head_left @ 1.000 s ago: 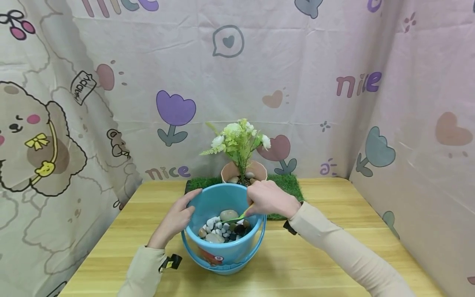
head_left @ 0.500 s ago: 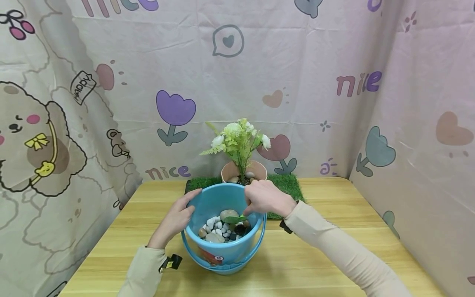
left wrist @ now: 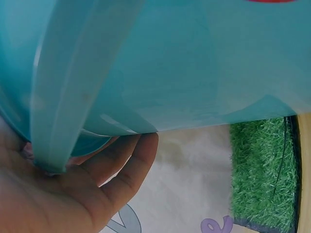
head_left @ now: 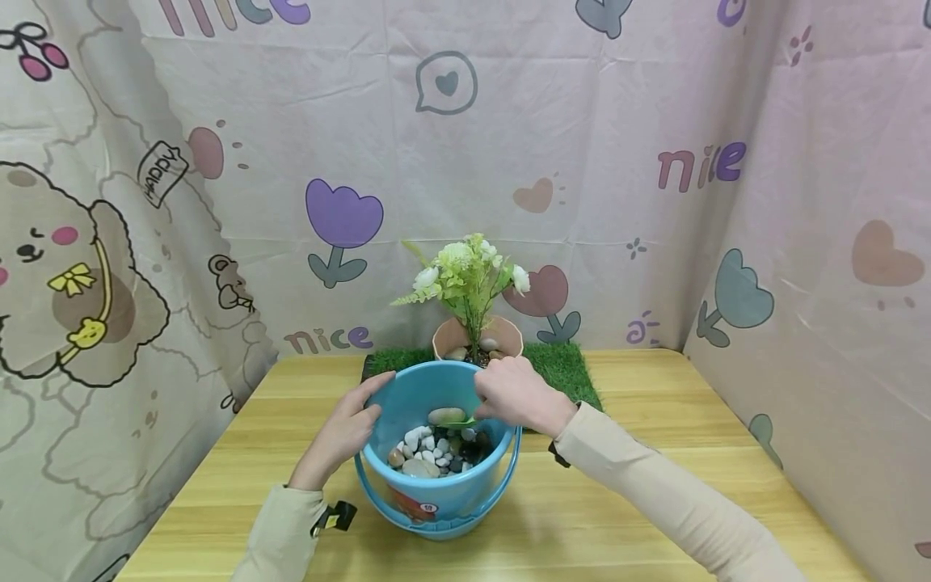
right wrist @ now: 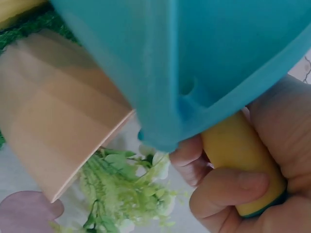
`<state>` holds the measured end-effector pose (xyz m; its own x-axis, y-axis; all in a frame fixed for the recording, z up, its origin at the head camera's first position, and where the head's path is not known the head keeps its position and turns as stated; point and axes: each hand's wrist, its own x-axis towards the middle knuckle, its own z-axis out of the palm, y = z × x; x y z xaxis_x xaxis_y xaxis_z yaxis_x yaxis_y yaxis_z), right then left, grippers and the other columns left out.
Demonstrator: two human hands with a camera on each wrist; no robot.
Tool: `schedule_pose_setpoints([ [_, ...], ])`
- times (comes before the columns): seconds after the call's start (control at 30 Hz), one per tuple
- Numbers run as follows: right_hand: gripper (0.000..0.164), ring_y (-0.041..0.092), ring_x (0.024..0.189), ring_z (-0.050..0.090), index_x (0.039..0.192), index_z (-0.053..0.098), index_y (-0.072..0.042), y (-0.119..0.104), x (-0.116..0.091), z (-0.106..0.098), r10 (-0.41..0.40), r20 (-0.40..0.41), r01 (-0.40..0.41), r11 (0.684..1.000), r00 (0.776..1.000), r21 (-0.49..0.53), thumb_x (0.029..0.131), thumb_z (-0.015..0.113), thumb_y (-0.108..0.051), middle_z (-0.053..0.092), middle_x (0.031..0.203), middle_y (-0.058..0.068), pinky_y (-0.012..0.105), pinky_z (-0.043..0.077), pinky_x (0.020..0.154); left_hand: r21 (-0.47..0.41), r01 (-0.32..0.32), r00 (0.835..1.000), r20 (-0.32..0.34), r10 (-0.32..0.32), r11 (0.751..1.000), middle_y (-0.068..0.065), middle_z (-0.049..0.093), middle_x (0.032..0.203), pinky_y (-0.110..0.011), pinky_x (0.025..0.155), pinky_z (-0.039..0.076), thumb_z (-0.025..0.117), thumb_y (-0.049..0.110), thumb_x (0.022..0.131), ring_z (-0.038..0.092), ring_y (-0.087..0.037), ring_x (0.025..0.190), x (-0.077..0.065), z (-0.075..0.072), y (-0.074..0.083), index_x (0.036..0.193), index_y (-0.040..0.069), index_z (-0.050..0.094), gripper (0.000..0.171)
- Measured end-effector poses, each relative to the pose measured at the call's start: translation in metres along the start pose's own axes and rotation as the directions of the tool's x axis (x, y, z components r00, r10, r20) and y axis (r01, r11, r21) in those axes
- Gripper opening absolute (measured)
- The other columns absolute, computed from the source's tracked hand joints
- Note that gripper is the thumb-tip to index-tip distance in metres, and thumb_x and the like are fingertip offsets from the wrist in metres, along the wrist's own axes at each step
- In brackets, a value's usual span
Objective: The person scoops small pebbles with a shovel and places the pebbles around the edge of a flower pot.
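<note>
A blue plastic bucket (head_left: pixel 465 491) stands upright, its carrying handle hanging down in front. Inside lie many white, grey, tan and dark pebbles (head_left: pixel 425 444). At the left side of the rim my left hand (head_left: pixel 338 436) grips the bucket, fingers along the outer wall in the left wrist view. My right hand (head_left: pixel 520 392) is over the right part of the rim and holds a small garden trowel (head_left: pixel 458 423) by its yellow grip (right wrist: pixel 243 160). The trowel's green blade points left, low over the stones near a large tan one; part of it is hidden.
Right behind the bucket stands a pale orange pot (head_left: pixel 449 333) with white artificial flowers (head_left: pixel 465 275) and a few stones. The pot is on a green turf mat (head_left: pixel 563 376) on the wooden table (head_left: pixel 640 469). Printed curtains (head_left: pixel 502 129) close off the back and sides.
The trowel blade turned from edge-on to face up, then back to a thin edge, among the far-side stones. My right hand shifted slightly left. The left hand and bucket stayed put.
</note>
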<state>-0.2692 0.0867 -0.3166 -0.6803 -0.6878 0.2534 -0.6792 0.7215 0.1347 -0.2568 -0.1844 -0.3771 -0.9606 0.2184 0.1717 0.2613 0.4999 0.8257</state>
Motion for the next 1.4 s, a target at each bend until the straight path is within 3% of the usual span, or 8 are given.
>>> schedule_pose_setpoints([
  [0.23, 0.06, 0.003, 0.046, 0.021, 0.049, 0.028, -0.026, 0.007, -0.008, 0.005, -0.019, -0.064, 0.02, 1.0, 0.998, 0.018, 0.078, 0.078, -0.04, 0.016, 0.05, -0.012, 0.021, 0.016, 0.043, 0.002, -0.009, 1.0, 0.011, 0.009, 1.0, -0.021, 0.031, 0.156, -0.061, 0.107, 0.036, 0.033, 0.001, 0.097, 0.036, -0.046, 0.139, 0.0, -0.001, 0.0, 0.152, 0.006, 0.034, 0.055],
  [0.43, 0.053, 0.004, 0.05, 0.032, 0.05, 0.035, -0.025, 0.011, -0.014, 0.013, -0.078, -0.162, 0.075, 0.997, 0.984, -0.021, 0.079, 0.076, -0.043, 0.026, 0.052, -0.012, 0.02, 0.02, 0.042, -0.005, -0.009, 1.0, 0.015, 0.009, 1.0, -0.021, 0.031, 0.156, -0.061, 0.107, 0.035, 0.033, 0.001, 0.097, 0.036, -0.046, 0.14, 0.0, -0.002, -0.001, 0.152, 0.006, 0.033, 0.055],
  [0.53, 0.046, 0.005, 0.055, 0.038, 0.052, 0.043, -0.026, 0.015, -0.017, 0.018, -0.12, -0.237, 0.115, 0.993, 0.964, -0.035, 0.081, 0.075, -0.043, 0.035, 0.054, -0.012, 0.019, 0.025, 0.044, -0.015, -0.006, 1.0, 0.015, 0.007, 1.0, -0.02, 0.032, 0.156, -0.061, 0.107, 0.036, 0.033, 0.001, 0.097, 0.036, -0.045, 0.14, 0.0, -0.001, -0.002, 0.152, 0.006, 0.034, 0.055],
  [0.67, 0.036, 0.006, 0.06, 0.042, 0.059, 0.052, -0.025, 0.023, -0.018, 0.024, -0.184, -0.344, 0.179, 0.983, 0.921, -0.046, 0.083, 0.073, -0.041, 0.043, 0.058, -0.011, 0.018, 0.03, 0.049, -0.024, -0.011, 1.0, 0.015, 0.011, 1.0, -0.02, 0.031, 0.157, -0.06, 0.106, 0.037, 0.033, 0.001, 0.097, 0.035, -0.045, 0.14, 0.001, -0.001, -0.002, 0.152, 0.006, 0.034, 0.055],
  [0.83, 0.025, 0.007, 0.065, 0.045, 0.068, 0.06, -0.024, 0.032, -0.015, 0.029, -0.253, -0.403, 0.247, 0.967, 0.879, -0.067, 0.083, 0.074, -0.037, 0.051, 0.064, -0.01, 0.019, 0.038, 0.056, -0.02, -0.012, 1.0, 0.017, 0.012, 1.0, -0.021, 0.031, 0.156, -0.06, 0.104, 0.039, 0.033, 0.001, 0.098, 0.036, -0.045, 0.14, 0.001, -0.002, -0.001, 0.152, 0.006, 0.034, 0.054],
  [0.93, 0.024, 0.006, 0.066, 0.044, 0.069, 0.061, -0.024, 0.034, -0.015, 0.029, -0.245, -0.395, 0.241, 0.969, 0.886, -0.06, 0.084, 0.073, -0.037, 0.052, 0.065, -0.01, 0.019, 0.038, 0.056, -0.019, -0.011, 1.0, 0.015, 0.011, 1.0, -0.02, 0.032, 0.156, -0.06, 0.105, 0.039, 0.033, 0.001, 0.098, 0.036, -0.045, 0.14, 0.001, -0.002, 0.0, 0.152, 0.007, 0.034, 0.054],
  [1.2, 0.029, 0.011, 0.063, 0.037, 0.065, 0.06, -0.026, 0.027, -0.013, 0.021, -0.105, -0.257, 0.093, 0.994, 0.961, -0.056, 0.087, 0.066, -0.044, 0.049, 0.072, -0.004, 0.02, 0.027, 0.048, -0.02, 0.008, 1.0, 0.019, -0.008, 1.0, -0.02, 0.03, 0.157, -0.06, 0.106, 0.037, 0.033, 0.002, 0.098, 0.034, -0.044, 0.141, 0.001, -0.003, 0.001, 0.152, 0.008, 0.034, 0.054],
  [1.4, 0.026, 0.011, 0.064, 0.041, 0.07, 0.067, -0.026, 0.026, -0.013, 0.024, -0.082, -0.244, 0.069, 0.996, 0.966, -0.062, 0.087, 0.065, -0.046, 0.051, 0.075, -0.005, 0.02, 0.028, 0.047, -0.019, 0.001, 1.0, 0.016, 0.0, 1.0, -0.019, 0.032, 0.156, -0.059, 0.105, 0.039, 0.033, 0.002, 0.098, 0.036, -0.044, 0.14, 0.001, -0.001, -0.002, 0.152, 0.008, 0.035, 0.054],
])
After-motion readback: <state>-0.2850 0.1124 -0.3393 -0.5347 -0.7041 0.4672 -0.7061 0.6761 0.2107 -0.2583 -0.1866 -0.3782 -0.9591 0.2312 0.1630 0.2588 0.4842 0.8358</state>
